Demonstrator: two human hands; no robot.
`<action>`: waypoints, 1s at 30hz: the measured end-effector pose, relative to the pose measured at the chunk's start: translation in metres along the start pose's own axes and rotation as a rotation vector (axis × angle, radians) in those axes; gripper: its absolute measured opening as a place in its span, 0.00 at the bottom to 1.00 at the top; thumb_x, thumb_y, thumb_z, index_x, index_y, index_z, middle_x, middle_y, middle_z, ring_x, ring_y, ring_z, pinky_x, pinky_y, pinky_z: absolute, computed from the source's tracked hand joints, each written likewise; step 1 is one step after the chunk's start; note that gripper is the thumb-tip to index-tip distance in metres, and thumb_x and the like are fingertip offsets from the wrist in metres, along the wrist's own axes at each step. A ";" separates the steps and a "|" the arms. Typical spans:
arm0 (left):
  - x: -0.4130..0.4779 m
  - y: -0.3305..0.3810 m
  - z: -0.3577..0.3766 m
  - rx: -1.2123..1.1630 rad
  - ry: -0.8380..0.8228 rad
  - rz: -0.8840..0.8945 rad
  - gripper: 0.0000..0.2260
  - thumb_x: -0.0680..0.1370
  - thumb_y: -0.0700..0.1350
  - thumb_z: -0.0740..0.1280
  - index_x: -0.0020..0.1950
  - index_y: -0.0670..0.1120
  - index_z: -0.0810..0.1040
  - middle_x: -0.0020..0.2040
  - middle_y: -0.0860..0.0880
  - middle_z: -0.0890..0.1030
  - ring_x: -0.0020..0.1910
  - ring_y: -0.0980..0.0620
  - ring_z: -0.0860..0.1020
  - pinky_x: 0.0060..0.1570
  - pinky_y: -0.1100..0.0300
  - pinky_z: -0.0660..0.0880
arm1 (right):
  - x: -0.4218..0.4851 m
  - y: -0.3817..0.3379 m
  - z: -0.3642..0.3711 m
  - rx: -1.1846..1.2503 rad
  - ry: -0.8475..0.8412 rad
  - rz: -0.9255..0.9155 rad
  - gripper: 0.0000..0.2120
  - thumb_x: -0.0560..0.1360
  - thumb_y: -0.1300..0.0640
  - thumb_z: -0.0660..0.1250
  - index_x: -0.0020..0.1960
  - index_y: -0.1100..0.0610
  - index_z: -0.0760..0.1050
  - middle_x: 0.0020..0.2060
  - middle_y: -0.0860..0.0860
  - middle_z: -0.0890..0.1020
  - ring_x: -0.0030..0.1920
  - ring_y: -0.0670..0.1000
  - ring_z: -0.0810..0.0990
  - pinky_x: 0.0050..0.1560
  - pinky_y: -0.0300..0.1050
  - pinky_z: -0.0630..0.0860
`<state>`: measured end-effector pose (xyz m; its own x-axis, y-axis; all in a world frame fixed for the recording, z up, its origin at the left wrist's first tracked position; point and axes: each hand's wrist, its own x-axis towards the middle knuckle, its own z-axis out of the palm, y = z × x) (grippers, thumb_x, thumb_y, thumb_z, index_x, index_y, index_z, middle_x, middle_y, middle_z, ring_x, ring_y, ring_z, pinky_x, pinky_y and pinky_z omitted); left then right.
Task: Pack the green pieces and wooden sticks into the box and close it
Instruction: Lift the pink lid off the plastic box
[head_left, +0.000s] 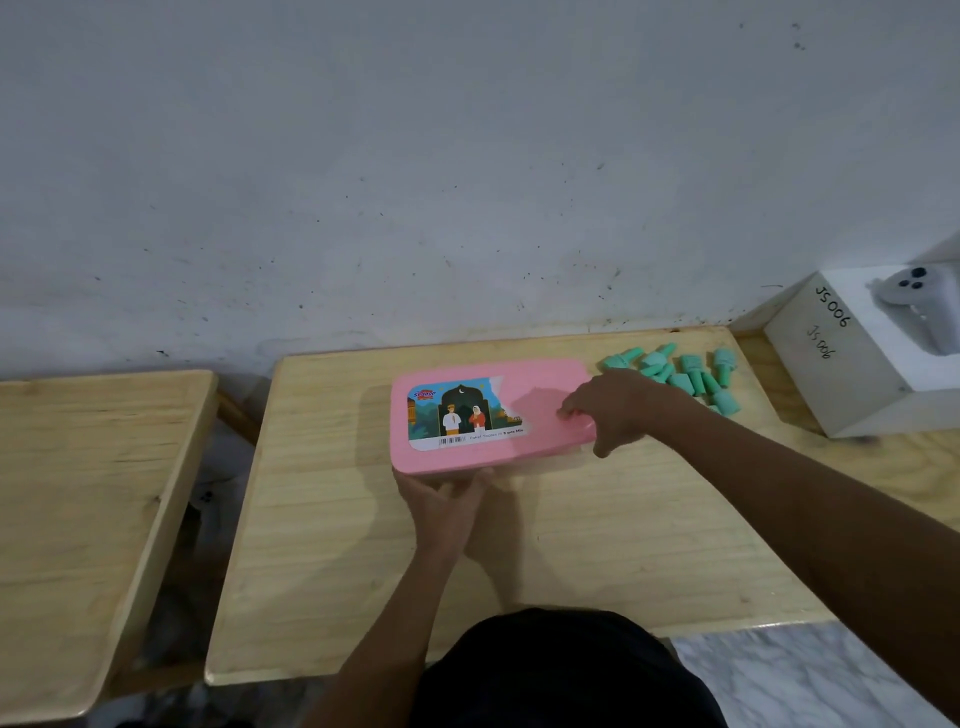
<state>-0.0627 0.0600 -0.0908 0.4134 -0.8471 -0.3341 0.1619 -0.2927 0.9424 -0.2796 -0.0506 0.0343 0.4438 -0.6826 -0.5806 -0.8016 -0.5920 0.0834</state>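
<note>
A box with a pink lid (540, 384) and a picture sticker lies on the wooden table (597, 545), lid on. My left hand (449, 506) grips the box's near edge at its left corner. My right hand (618, 408) rests on the lid's right end, fingers on top and thumb down beside the edge. Several green pieces (691, 371) lie in a loose heap on the table, just right of the box and behind my right hand. No wooden sticks are visible.
A white box marked "JS006" (852, 364) with a white controller on top stands at the far right. A second wooden table (88, 493) sits to the left across a gap. A grey wall runs behind the tables.
</note>
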 end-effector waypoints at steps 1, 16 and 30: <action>0.003 -0.001 0.002 0.017 0.040 0.004 0.47 0.56 0.44 0.82 0.64 0.61 0.57 0.66 0.50 0.69 0.65 0.53 0.73 0.61 0.48 0.75 | -0.001 0.000 0.001 0.010 0.007 0.008 0.36 0.69 0.46 0.72 0.74 0.46 0.63 0.69 0.46 0.73 0.64 0.50 0.73 0.62 0.44 0.66; 0.002 0.007 0.004 0.137 0.050 -0.076 0.59 0.49 0.59 0.81 0.70 0.57 0.49 0.70 0.46 0.64 0.68 0.49 0.67 0.69 0.49 0.67 | -0.027 0.020 -0.043 0.378 0.292 0.085 0.19 0.72 0.52 0.67 0.62 0.42 0.77 0.56 0.42 0.82 0.47 0.42 0.77 0.52 0.43 0.74; 0.011 0.106 -0.032 0.044 0.248 -0.171 0.28 0.74 0.64 0.62 0.66 0.46 0.68 0.66 0.44 0.70 0.62 0.45 0.72 0.57 0.50 0.70 | -0.006 -0.068 -0.045 0.475 1.424 -0.008 0.09 0.73 0.56 0.72 0.53 0.54 0.84 0.40 0.50 0.80 0.36 0.47 0.76 0.32 0.36 0.67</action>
<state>-0.0126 0.0336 0.0049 0.5909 -0.6510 -0.4765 0.2111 -0.4454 0.8701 -0.2100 -0.0260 0.0682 0.2327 -0.6794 0.6959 -0.7252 -0.5980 -0.3413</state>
